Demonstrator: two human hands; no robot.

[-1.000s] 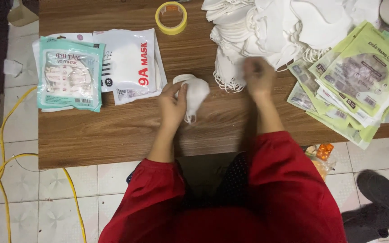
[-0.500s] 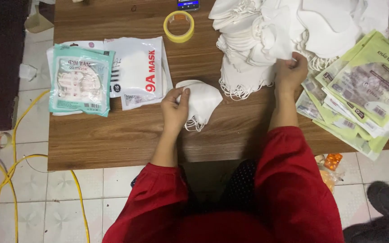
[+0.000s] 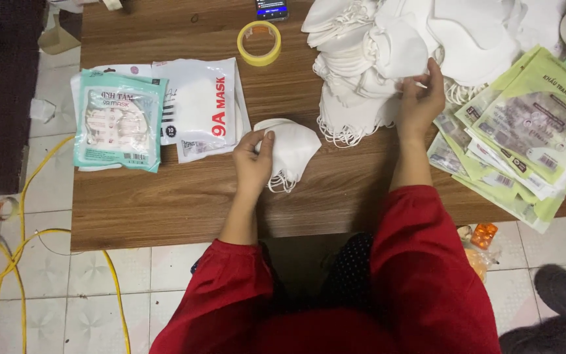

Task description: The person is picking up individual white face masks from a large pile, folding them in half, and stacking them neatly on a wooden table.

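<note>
Since the earlier frame, right hand (image 3: 419, 101) has slid up the white mask pile (image 3: 388, 59) — fingers pinching one mask. Left hand (image 3: 252, 160) grips a small mask stack (image 3: 293, 151) on the wooden table (image 3: 165, 203).

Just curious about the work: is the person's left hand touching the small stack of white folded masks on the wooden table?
Touching. The head view shows the left hand with fingers lying on the small stack of white folded masks.
</note>
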